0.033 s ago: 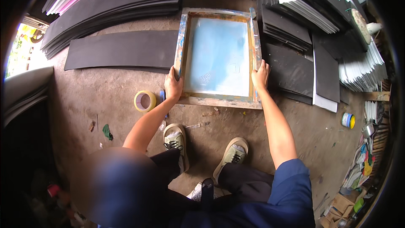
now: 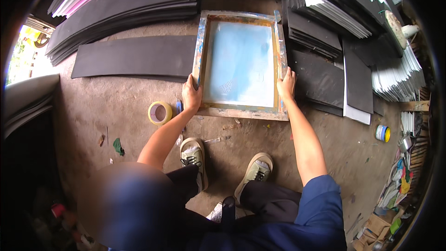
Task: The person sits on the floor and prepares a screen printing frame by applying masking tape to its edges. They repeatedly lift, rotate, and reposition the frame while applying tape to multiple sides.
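Observation:
A wooden screen-printing frame [image 2: 240,65] with pale blue mesh and paint-stained edges is in front of me, over the concrete floor. My left hand [image 2: 192,94] grips its left side near the lower corner, the thumb toward the mesh. Its right side is held by my right hand [image 2: 286,86] at about the same height, with the fingers wrapped round the outer edge. Faint lettering and a small outline show in the mesh's lower part. Whether the frame touches the floor or is lifted, I cannot tell.
A roll of yellowish tape [image 2: 160,113] lies left of the frame. One long black sheet [image 2: 134,56] and a stack of black sheets [image 2: 125,4] are at the left. More sheet stacks [image 2: 320,81] stand at the right, near a small yellow-and-blue can [image 2: 383,133]. My shoes [image 2: 193,153] are below the frame.

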Demonstrator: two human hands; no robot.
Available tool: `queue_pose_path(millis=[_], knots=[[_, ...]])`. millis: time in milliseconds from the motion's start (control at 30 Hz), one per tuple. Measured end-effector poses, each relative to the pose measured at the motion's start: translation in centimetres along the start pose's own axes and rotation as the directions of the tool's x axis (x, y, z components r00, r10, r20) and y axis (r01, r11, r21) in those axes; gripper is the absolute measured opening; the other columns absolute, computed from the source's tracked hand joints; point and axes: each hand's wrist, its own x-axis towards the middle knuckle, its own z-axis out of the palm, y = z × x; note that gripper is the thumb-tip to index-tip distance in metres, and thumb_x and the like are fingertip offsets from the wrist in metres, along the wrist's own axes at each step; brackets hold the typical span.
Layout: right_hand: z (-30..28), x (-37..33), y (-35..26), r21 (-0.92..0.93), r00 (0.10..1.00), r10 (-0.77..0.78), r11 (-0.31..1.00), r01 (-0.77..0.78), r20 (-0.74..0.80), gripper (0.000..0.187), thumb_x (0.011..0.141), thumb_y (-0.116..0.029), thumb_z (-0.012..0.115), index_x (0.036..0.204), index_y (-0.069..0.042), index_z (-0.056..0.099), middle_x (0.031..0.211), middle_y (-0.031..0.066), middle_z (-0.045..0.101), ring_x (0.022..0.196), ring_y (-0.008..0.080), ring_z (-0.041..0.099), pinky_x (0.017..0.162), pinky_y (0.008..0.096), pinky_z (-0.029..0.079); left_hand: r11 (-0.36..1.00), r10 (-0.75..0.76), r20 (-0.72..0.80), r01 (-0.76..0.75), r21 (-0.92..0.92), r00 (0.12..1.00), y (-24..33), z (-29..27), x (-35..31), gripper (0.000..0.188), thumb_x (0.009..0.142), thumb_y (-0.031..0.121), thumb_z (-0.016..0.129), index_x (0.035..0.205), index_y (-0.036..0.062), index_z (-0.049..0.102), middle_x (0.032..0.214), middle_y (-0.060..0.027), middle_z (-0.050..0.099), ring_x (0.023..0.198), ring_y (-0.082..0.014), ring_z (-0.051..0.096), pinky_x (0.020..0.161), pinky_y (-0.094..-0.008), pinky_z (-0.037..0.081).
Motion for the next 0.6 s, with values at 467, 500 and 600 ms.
queue_pose_path(millis=[467, 500, 600], knots=[[1.6, 1.2, 4.5, -0.066, 0.997, -0.076, 0.995, 0.075, -0.012, 0.06, 0.074, 0.002, 0.052, 0.13, 0.004, 0.031, 0.119, 0.021, 0.041, 0.114, 0.0364, 0.039, 0.098, 0.0395, 0.032, 0.964, 0.125, 0.283, -0.05, -0.259, 0.951, -0.9, -0.8, -0.6, 0.054, 0.077, 0.012, 0.061, 0.124, 0.0018, 0.037, 0.104, -0.0227, 0.057, 0.097, -0.0405, 0.052, 0.084, -0.0431, 0.042], [2.0, 1.0, 3.2, -0.14, 0.987, -0.149, 0.98, 0.139, -0.061, 0.057, 0.074, 0.0, 0.053, 0.128, 0.003, 0.034, 0.117, 0.02, 0.042, 0.113, 0.0346, 0.039, 0.097, 0.0413, 0.033, 0.965, 0.206, 0.239, -0.157, -0.209, 0.949, -1.8, -2.2, -0.4, 0.047, 0.077, 0.012, 0.061, 0.118, 0.0024, 0.042, 0.102, -0.021, 0.058, 0.097, -0.0385, 0.054, 0.083, -0.0425, 0.043], [1.3, 0.5, -1.3, -0.17, 0.976, -0.215, 0.964, 0.205, -0.042, 0.05, 0.074, -0.005, 0.059, 0.121, 0.001, 0.043, 0.119, 0.0212, 0.04, 0.112, 0.0352, 0.041, 0.095, 0.0452, 0.033, 0.962, 0.25, 0.165, -0.226, -0.15, 0.954, -3.9, -5.7, -0.7, 0.036, 0.077, 0.011, 0.061, 0.11, 0.0025, 0.049, 0.101, -0.0185, 0.06, 0.097, -0.0356, 0.056, 0.084, -0.0412, 0.044]])
